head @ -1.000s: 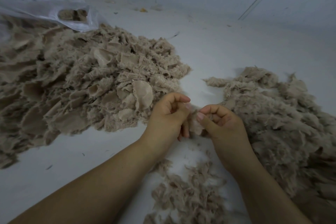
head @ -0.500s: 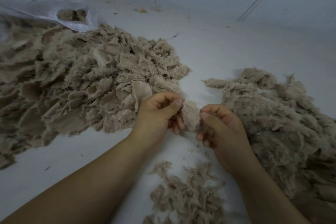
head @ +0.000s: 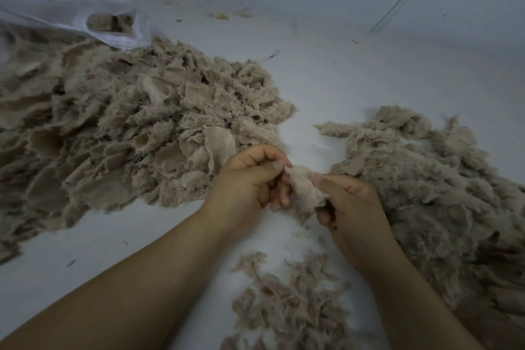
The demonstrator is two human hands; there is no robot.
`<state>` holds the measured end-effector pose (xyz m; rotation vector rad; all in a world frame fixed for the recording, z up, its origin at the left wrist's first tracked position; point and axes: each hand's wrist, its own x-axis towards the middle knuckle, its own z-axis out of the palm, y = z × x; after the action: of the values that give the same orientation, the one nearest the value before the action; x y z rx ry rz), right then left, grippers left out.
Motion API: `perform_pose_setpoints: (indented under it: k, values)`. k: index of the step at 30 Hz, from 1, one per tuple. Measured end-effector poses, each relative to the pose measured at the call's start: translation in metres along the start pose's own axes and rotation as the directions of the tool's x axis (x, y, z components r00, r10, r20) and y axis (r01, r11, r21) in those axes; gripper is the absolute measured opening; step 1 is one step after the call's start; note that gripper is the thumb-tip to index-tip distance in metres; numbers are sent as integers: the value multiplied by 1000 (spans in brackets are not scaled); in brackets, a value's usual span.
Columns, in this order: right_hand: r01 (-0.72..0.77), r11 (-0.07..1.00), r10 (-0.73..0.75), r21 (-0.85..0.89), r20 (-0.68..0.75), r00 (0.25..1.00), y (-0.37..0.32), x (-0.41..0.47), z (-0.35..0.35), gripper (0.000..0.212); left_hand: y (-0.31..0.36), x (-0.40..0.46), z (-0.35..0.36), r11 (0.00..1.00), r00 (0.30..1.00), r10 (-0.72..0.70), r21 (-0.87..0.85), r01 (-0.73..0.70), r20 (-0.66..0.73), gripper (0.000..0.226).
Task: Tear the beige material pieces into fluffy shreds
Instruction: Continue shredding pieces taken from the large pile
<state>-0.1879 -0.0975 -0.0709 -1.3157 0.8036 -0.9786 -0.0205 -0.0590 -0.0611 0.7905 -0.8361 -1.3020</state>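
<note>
Head view: the one view here looks down on a pale surface [head: 355, 77] strewn with beige material, and the piece [head: 304, 187] being worked serves as the landmark. The left hand [head: 250, 182] pinches the piece's upper left edge between thumb and curled forefinger, while the right hand [head: 352, 207] grips its lower right side with fingers curled round it, so the piece hangs between the two hands, clear of the surface. Left of the piece and touching the left hand's knuckles lies the big pile [head: 127, 133] of flatter, sheet-like bits, seemingly the untorn stock. Right of the piece, just behind the right hand, lies a second heap [head: 431, 193] that looks finer and fluffier, probably finished shreds. Below the piece, between the forearms, sits a small scatter of shreds [head: 287, 301]. Far up and left of the piece, a clear bag [head: 85, 11] rests on the big pile's far edge with some beige material inside. The step in hand looks like the tear itself, with much stock left. The next move calls for the hands to draw apart while both pinches hold firm, then for a fresh grip on whichever half is still too large; a loose pinch would likely let the fuzzy cloth slip rather than split.
</note>
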Motion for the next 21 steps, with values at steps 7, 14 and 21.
perform_pose_setpoints:
  k: [7,14,21]
  values:
    - [96,989,-101,-116,-41,994,-3,-5,5,24,-12,2,2,932,988,47,362,9,-146,27]
    - [68,994,-80,-85,-150,985,2,-3,6,24,-9,0,5,963,969,73,269,-7,-234,15]
    - [65,995,-75,-77,-138,988,0,-2,6,28,-7,-3,12,887,993,-11,457,64,-119,20]
